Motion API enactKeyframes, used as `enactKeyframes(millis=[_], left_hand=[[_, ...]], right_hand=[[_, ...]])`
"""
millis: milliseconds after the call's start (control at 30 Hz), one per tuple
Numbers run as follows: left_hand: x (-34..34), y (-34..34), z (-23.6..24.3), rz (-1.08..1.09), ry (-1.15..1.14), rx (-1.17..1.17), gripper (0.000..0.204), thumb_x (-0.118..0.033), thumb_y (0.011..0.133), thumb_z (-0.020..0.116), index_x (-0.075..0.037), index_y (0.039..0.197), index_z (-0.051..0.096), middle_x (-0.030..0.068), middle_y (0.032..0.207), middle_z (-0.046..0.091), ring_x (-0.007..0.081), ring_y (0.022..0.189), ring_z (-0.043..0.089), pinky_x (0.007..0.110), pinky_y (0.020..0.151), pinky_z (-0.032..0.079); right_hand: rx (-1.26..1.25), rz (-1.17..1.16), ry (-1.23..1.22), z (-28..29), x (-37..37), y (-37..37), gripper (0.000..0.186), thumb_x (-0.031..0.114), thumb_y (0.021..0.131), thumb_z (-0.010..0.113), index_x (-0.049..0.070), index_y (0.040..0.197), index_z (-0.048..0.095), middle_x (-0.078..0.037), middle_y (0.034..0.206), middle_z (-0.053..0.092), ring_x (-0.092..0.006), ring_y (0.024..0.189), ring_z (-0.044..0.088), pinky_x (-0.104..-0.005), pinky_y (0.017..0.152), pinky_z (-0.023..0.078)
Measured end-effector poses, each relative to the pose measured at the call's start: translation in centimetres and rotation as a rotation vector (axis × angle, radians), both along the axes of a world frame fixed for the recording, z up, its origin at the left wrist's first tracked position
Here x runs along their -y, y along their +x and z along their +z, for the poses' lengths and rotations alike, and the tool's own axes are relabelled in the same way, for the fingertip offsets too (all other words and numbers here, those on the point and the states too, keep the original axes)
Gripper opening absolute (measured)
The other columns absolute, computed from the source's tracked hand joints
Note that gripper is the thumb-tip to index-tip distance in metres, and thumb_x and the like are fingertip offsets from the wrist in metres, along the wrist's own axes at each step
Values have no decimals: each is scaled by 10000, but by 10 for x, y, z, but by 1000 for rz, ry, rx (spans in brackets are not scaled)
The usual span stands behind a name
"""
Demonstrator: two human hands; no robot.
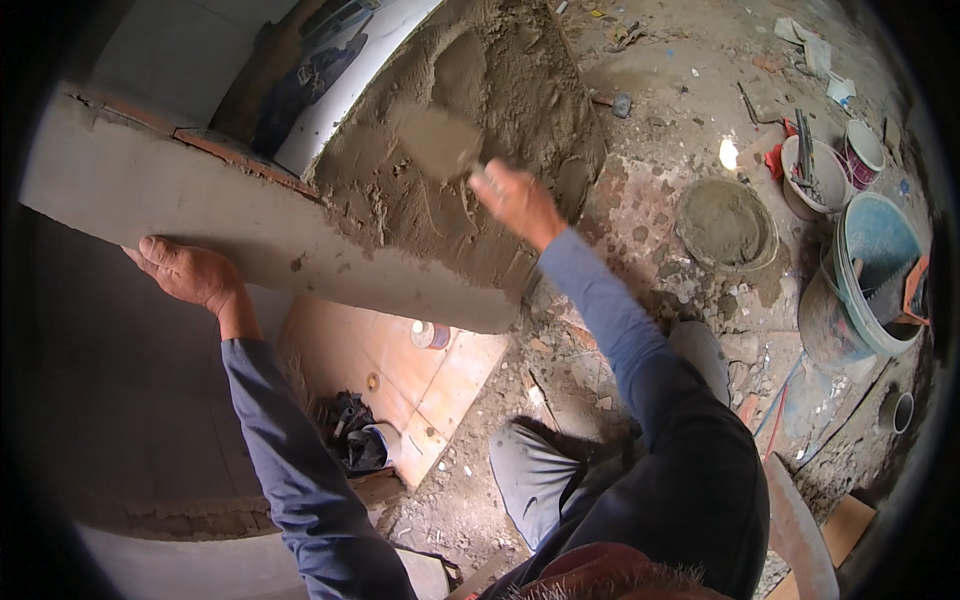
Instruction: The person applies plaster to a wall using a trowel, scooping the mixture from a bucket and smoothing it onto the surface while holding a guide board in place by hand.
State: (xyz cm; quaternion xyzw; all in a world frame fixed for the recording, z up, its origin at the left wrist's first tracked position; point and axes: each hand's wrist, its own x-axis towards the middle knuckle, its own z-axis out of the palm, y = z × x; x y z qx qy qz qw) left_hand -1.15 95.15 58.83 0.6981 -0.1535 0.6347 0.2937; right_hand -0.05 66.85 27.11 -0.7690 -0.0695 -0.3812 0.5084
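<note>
My right hand is closed round the handle of a trowel, whose blade is smeared by motion over wet grey mortar. The mortar lies thick and rough on top of a slab, with ridges and smoothed patches. Along the slab's front runs a long, smooth, cement-coated edge. My left hand grips the lower border of that edge farther left, thumb on its face; the other fingers are partly hidden.
At right on the rubble-strewn floor stand a round tub of mortar, a white bucket of tools and a large blue bucket. Below the slab, a small can and dark items lie on tiles.
</note>
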Motion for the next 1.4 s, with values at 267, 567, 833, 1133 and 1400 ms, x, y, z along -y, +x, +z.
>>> enactKeyframes(millis=[267, 567, 833, 1133, 1400], left_hand=[[6, -8, 0, 95, 105, 81, 417, -280, 1103, 325, 51, 943, 520, 144, 1093, 534, 278, 970, 474, 312, 940, 386], [1, -3, 3, 19, 40, 67, 432, -319, 1102, 331, 74, 1168, 497, 182, 1340, 501, 306, 1204, 464, 345, 1064, 348], [24, -23, 2, -9, -20, -2, 596, -377, 1096, 322, 44, 1515, 361, 184, 1575, 382, 312, 1448, 367, 369, 1175, 295], [-16, 9, 0, 192, 199, 102, 490, -307, 1082, 344, -1, 1440, 479, 189, 1569, 392, 325, 1455, 365, 403, 1185, 302], [-13, 10, -2, 167, 21, 28, 525, -349, 1097, 314, -25, 1489, 445, 150, 1559, 426, 321, 1423, 414, 397, 1172, 327]], right_hand=[[-186, 47, 287, 90, 139, 90, 492, 468, 1041, 484, 9, 1168, 606, -101, 750, 587, -218, 662, 567, -447, 677, 507], [-277, 608, 1221, 79, 140, 60, 456, 531, 1019, 517, 77, 970, 506, 7, 678, 493, -71, 512, 491, -270, 412, 485], [-385, 737, 1042, 83, -18, -17, 482, 549, 1016, 493, 91, 868, 470, -6, 613, 491, -103, 422, 488, -306, 340, 452], [-387, 631, 722, 81, -83, -65, 396, 459, 1047, 490, 102, 883, 443, -9, 603, 455, -87, 428, 454, -283, 356, 387], [-616, 216, 111, -43, 103, -138, 479, 468, 1042, 492, 36, 904, 646, -109, 767, 623, -236, 738, 604, -448, 667, 478]])
